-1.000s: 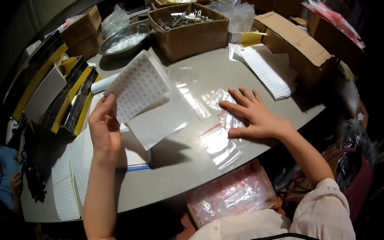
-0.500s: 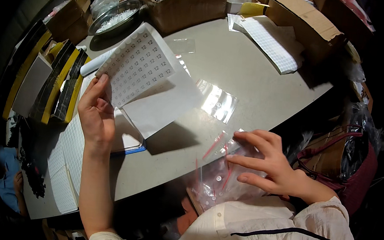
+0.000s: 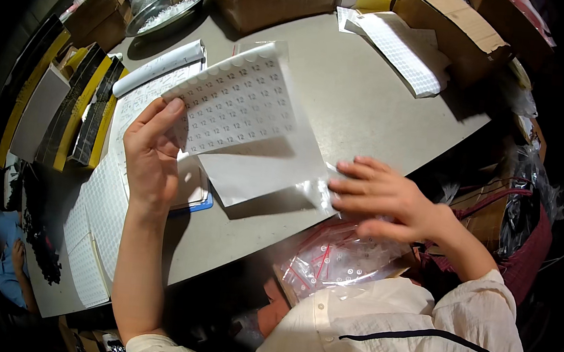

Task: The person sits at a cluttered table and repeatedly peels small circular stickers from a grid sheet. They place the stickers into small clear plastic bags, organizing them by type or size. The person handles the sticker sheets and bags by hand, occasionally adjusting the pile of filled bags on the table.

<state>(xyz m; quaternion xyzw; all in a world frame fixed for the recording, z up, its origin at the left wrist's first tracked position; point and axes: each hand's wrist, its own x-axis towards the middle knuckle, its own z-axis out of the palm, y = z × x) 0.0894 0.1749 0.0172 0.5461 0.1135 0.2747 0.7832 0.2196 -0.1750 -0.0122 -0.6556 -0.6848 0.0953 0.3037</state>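
My left hand (image 3: 152, 153) is closed on a white sheet of round number stickers (image 3: 241, 104), pinching its left edge between thumb and fingers. The sheet is tilted above the table, its lower part plain white backing. My right hand (image 3: 388, 203) has its fingers stretched out at the table's near edge. Its fingertips lie at a small clear plastic bag (image 3: 317, 194), partly hidden by the sheet and the hand; I cannot make out a grip. Below, on my lap, rests a pile of clear zip bags (image 3: 325, 258) with red strips and small round stickers.
Behind the sheet lie an open notebook (image 3: 159, 79) and a blue-edged clipboard (image 3: 201, 205). More sticker sheets (image 3: 89, 239) spread along the left. Black-and-yellow boxes (image 3: 74, 112) stand there too. A bowl of white bits (image 3: 165, 19) and cardboard boxes (image 3: 271, 2) line the back.
My right hand has moved from the bags on my lap up to the table edge. The small clear bag on the table has come nearer to me. The sticker sheet has shifted right.
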